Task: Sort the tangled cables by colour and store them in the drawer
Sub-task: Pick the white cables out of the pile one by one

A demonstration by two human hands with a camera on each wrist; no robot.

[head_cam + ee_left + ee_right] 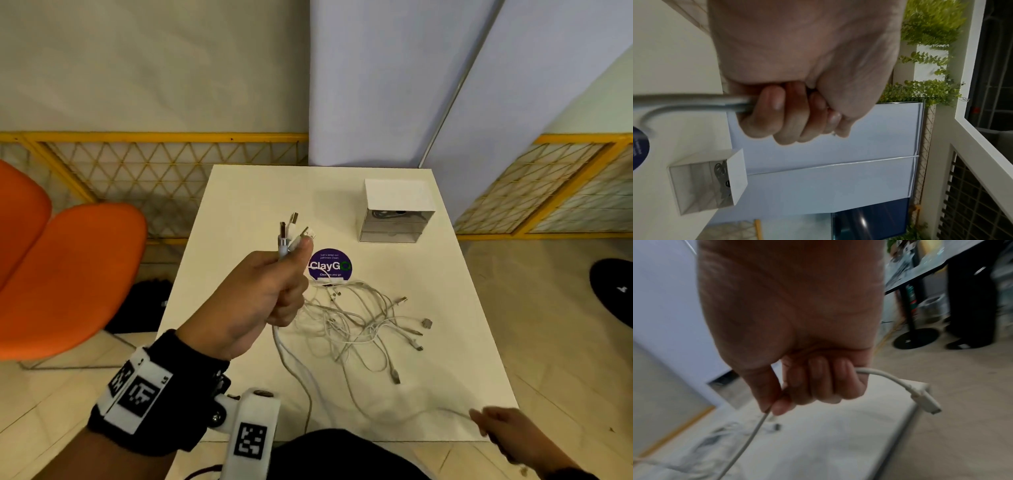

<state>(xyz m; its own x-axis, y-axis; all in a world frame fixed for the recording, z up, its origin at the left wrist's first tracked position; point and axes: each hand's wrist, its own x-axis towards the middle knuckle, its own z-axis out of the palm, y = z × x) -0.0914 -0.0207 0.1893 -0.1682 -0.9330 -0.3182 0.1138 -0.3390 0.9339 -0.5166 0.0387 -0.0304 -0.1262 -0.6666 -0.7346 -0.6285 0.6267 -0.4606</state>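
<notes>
My left hand is raised over the white table in a fist round a bundle of white cables, their USB plugs sticking up above the thumb; the left wrist view shows the cords leaving the curled fingers. A tangle of white cables lies on the table just right of that hand. At the table's near right corner my right hand grips one white cable, its plug end hanging past the little finger. The small drawer unit stands at the far right, dark cables in its top drawer.
A round purple ClayGo sticker lies mid-table. Two orange chairs stand to the left, a black bag on the floor beside the table. Yellow lattice railing and pale panels run behind. A black round base sits at right.
</notes>
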